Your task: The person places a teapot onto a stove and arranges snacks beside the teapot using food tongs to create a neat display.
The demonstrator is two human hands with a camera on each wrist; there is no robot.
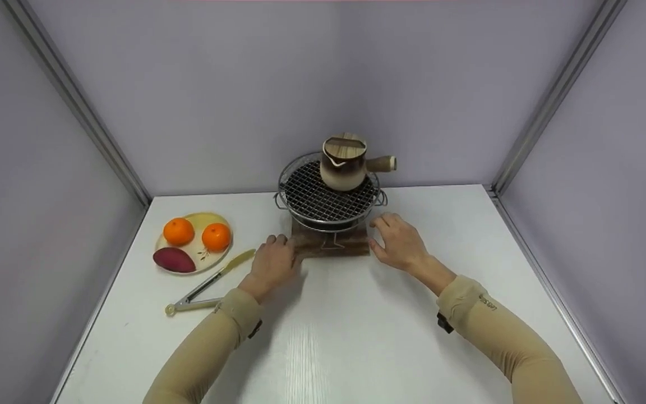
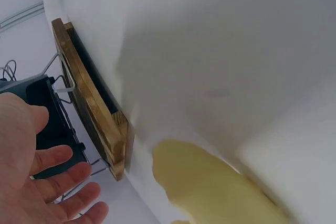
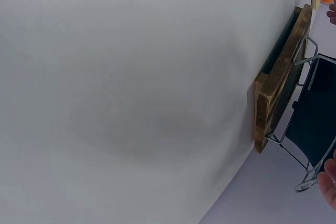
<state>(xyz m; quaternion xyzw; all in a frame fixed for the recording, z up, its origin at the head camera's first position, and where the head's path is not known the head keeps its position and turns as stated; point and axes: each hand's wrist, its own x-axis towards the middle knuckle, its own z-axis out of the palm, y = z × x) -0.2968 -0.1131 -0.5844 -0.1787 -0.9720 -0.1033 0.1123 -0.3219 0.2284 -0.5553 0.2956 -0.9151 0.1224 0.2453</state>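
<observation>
Wooden board (image 1: pixel 331 245) under the grill (image 1: pixel 328 197): left hand (image 1: pixel 271 262) and right hand (image 1: pixel 400 242) flank it, fingers loose, holding nothing.

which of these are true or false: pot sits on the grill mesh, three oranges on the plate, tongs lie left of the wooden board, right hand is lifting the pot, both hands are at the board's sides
The pot sits on the grill mesh: true.
Three oranges on the plate: false, it holds two oranges and one purple sweet potato.
The tongs lie left of the wooden board: true.
The right hand is lifting the pot: false, it is down by the board's right edge, well clear of the pot.
Both hands are at the board's sides: true, the left hand is at its left edge and the right hand at its right edge.
</observation>
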